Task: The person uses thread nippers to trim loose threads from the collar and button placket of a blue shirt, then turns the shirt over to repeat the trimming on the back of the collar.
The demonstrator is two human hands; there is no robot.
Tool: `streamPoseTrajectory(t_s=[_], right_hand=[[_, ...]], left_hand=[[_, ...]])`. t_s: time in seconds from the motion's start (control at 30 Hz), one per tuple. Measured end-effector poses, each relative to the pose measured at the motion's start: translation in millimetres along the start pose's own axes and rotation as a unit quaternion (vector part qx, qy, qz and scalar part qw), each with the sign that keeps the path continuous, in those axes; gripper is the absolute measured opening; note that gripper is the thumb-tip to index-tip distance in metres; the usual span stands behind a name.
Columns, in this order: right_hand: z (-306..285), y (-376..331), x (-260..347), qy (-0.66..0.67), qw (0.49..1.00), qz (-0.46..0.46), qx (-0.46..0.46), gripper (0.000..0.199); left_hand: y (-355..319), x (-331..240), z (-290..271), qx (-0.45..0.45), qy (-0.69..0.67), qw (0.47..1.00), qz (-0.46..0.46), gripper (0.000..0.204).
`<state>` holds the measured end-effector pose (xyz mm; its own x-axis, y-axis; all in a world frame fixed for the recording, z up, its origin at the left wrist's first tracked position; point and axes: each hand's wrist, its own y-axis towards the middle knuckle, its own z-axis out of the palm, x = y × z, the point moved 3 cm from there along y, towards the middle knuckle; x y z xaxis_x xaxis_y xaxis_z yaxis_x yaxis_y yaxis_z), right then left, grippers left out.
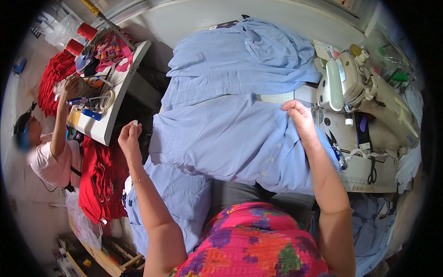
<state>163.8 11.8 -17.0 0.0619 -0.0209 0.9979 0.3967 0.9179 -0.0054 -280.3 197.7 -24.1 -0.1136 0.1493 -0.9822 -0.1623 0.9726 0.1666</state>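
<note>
Light blue cloth (pixel 221 134), a garment piece, lies spread across the work surface and over my lap, with soft creases. My right hand (pixel 301 117) pinches its far right edge between thumb and fingers. Off the cloth's left side my left hand (pixel 130 136) is raised, its fingertips pressed together on a small white piece (pixel 135 123), too small to name more exactly. Beyond the spread cloth sits a heap of more light blue cloth (pixel 240 53), bunched at its top right.
To the right stands a sewing machine (pixel 374 92), with scissors (pixel 372 171) and snips (pixel 336 147) near it. At left a co-worker (pixel 55 157) works at another machine table (pixel 99 129) beside red garments (pixel 99 180). More blue cloth (pixel 170 198) hangs left of my lap.
</note>
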Motion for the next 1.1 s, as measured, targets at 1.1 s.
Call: streamPoseTrajectory(t_s=[1.1], right_hand=[[17,-12,13,0.005,0.984,-0.004,0.178,0.012]], left_hand=[[3,15,-3,0.064,0.285,0.956,-0.013,0.02]])
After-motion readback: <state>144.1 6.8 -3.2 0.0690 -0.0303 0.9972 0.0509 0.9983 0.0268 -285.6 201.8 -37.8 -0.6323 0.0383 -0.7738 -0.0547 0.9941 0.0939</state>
